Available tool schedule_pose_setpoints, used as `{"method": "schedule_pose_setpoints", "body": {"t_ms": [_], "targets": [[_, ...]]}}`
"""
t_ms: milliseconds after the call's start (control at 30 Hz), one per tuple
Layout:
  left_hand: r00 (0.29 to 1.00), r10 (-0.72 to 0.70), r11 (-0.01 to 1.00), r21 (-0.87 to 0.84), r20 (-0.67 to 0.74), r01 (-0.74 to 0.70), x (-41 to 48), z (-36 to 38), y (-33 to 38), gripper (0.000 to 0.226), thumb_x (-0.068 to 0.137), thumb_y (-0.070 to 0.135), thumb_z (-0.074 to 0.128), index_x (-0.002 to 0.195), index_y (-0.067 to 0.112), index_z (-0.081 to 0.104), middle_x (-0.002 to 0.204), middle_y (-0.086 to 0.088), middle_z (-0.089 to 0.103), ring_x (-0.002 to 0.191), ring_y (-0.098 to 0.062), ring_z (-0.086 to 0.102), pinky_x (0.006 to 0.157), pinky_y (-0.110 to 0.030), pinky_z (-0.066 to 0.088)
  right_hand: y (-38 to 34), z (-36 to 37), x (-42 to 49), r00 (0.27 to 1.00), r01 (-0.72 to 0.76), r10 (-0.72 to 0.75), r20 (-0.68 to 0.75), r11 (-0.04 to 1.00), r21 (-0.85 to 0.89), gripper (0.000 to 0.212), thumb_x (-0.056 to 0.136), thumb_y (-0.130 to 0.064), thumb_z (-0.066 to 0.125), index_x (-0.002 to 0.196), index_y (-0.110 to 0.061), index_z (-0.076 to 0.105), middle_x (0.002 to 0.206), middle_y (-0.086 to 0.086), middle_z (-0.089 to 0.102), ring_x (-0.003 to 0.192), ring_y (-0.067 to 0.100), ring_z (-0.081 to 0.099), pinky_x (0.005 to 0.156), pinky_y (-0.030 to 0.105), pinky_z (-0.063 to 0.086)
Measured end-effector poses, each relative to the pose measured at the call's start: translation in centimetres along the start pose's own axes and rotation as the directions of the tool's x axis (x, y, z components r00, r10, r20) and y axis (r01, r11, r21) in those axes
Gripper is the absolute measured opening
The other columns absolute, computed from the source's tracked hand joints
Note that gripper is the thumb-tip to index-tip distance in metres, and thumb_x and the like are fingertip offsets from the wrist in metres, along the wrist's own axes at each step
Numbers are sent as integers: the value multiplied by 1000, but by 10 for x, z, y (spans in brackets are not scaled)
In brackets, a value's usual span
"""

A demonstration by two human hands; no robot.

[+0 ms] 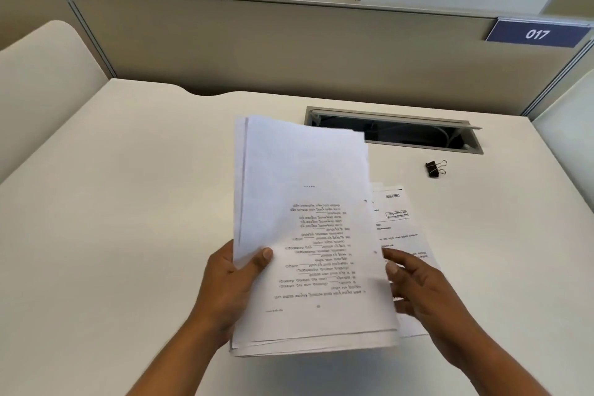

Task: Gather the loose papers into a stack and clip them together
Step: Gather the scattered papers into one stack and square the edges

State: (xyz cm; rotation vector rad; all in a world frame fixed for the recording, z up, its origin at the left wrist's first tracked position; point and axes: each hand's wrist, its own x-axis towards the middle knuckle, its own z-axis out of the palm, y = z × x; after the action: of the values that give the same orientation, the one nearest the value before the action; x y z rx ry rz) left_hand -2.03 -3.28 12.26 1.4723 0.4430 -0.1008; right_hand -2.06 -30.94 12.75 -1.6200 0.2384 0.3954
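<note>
Printed paper stack (308, 235) raised, edges uneven; black binder clip (434, 168) on desk (unattached).

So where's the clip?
The clip lies on the desk at the right, just in front of the cable slot, beyond the right hand.

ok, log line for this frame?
left hand grips white printed paper stack | right hand open beside it | black metal binder clip unused on white desk

Bright, even light; soft shadows; wide-angle bending at edges; right hand (418, 286) motion-blurred.
</note>
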Motion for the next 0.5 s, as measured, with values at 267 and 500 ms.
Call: {"method": "schedule_pose_setpoints", "body": {"t_ms": [267,500], "targets": [[997,-16,995,-104,-77,8,4,-23,-6,16,87,12,72,103,11,73,92,-3,82,73,-18,77,59,-30,62,46,-64,20,865,-431,34,-501,564,-704,69,83,-54,67,134,-11,53,133,9,59,117,31,60,90,40,48],[994,-39,993,-113,-103,27,4,-27,-17,14,88,12,72,102,12,73,91,-1,82,73,-19,77,71,-36,60,63,-58,15,811,-571,111,-575,369,-733,77,68,-68,71,117,-12,51,119,8,51,118,32,52,78,41,48]]}}
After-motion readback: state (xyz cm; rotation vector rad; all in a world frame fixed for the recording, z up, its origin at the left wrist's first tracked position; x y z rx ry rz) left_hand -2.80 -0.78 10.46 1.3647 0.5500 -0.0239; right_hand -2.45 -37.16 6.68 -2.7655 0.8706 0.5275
